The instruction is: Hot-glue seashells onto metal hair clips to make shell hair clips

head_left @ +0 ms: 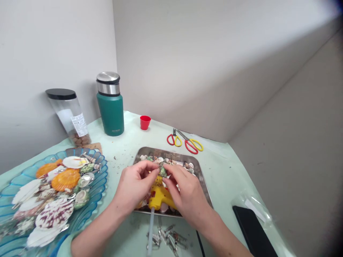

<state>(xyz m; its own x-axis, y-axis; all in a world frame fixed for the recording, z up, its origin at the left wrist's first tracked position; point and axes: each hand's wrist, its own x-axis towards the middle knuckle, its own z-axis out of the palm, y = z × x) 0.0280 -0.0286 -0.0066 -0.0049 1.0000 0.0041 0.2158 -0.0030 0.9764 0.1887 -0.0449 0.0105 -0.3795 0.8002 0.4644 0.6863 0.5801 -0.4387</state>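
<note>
Over the metal tray [199,175], both hands meet at a small green shell [163,172]. My left hand [135,185] is closed, with thumb and index fingertip pinched at the shell's left edge. The fingers of my right hand [186,185] close on its right side. Whether anything tiny is between the left fingertips is hidden. Just below lies a yellow hot glue gun [158,198] in the tray, its glue stick [151,228] jutting toward me. Assorted small shells [160,159] fill the tray around it. Several metal hair clips [167,237] are heaped in front of the tray.
A blue scalloped plate [103,175] of large shells stands at left. Behind it are a clear jar [71,117] and a green flask [110,112]. A red cup [145,122] and two scissors [174,138] sit at the back. A black phone-like slab [253,230] lies at right.
</note>
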